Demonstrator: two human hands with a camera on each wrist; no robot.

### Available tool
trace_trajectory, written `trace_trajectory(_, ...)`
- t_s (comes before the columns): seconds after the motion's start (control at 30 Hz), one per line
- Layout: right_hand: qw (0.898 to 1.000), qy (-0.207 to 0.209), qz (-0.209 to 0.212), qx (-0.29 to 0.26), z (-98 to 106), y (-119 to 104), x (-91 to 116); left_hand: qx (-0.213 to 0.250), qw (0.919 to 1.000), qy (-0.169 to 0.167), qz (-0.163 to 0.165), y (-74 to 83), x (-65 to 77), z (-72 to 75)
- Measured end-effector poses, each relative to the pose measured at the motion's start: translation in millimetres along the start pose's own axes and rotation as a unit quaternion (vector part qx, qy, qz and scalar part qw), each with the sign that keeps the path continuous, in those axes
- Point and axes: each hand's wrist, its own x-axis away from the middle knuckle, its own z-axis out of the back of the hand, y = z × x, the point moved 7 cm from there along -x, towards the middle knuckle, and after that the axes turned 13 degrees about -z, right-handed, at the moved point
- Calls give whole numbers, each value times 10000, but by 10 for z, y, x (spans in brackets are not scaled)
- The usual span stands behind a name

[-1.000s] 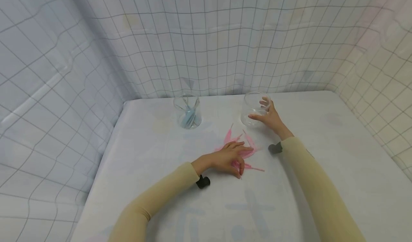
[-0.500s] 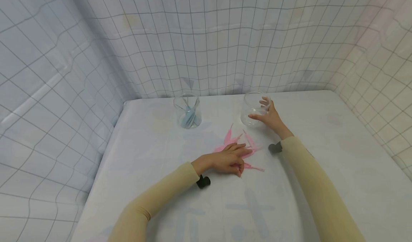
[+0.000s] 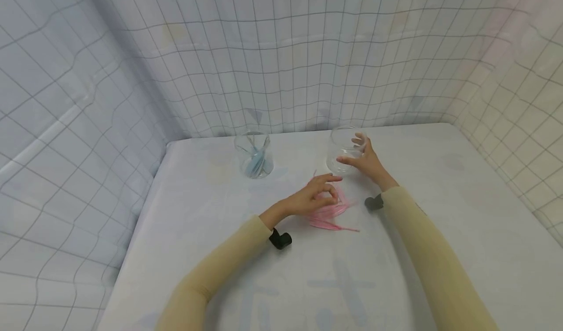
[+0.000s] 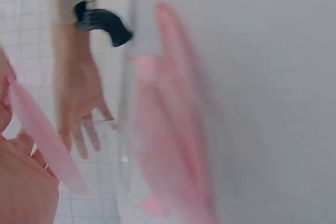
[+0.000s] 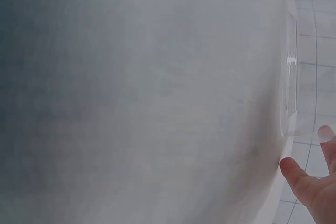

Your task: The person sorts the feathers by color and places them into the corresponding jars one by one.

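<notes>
My left hand (image 3: 310, 196) is raised just over a pile of pink feathers (image 3: 329, 218) on the white table. In the left wrist view it pinches one pink feather (image 4: 48, 137) by the narrow end, with the broad end pointing away. Loose pink feathers (image 4: 165, 124) lie blurred below it. My right hand (image 3: 370, 165) holds the right side of a clear glass jar (image 3: 336, 152), thumb in front and fingers behind. In the right wrist view only some fingertips (image 5: 294, 174) and the edge of the glass show.
A second glass jar (image 3: 243, 157) stands at the back left, with several light blue feathers (image 3: 256, 164) in it, stems up. Grid-patterned cloth (image 3: 281, 67) hangs behind and on both sides of the white table (image 3: 211, 199).
My left hand has lifted off the pile and moved up toward the right-hand jar, taking a pink feather along. My right hand stays at the jar. The head view has shifted slightly.
</notes>
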Motion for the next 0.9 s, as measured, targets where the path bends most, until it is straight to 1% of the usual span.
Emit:
trace_trajectory(0.07,10000,10,21,-30,13,0,-11,208,9985,510,53,-15,-110,155)
trace_trajectory(0.13,10000,11,-3,-46,24,-3,-17,416,9935,1051,124,-47,-220,317)
trace_trajectory(0.2,10000,-1,-53,-40,30,-2,-22,731,9841,1598,254,-83,-329,476)
trace_trajectory(0.3,9999,-32,-160,-15,32,11,-37,1214,9635,2331,502,-147,-479,672)
trace_trajectory(0.4,9997,-38,-220,-52,40,89,-95,1707,9376,2952,678,-200,-616,812)
trace_trajectory(0.47,9997,17,-215,-75,49,161,-148,1977,9199,3312,701,-237,-711,883)
trace_trajectory(0.5,9997,56,-204,-92,52,201,-176,2134,9097,3494,700,-258,-755,914)
trace_trajectory(0.53,9998,75,-181,-82,52,240,-205,2296,8992,3659,694,-280,-801,941)
trace_trajectory(0.6,9998,144,-115,-55,47,286,-235,2694,8731,4002,705,-338,-881,983)
trace_trajectory(0.67,9998,184,-65,-44,35,310,-251,3036,8490,4262,741,-397,-950,1008)
trace_trajectory(0.77,9997,230,1,-70,16,315,-262,3412,8170,4583,778,-481,-1027,1028)
trace_trajectory(0.87,9995,300,55,-113,12,312,-267,3379,8023,4850,827,-553,-1081,1033)
trace_trajectory(0.9,9994,313,81,-106,12,308,-267,3302,7999,4929,905,-579,-1091,1027)
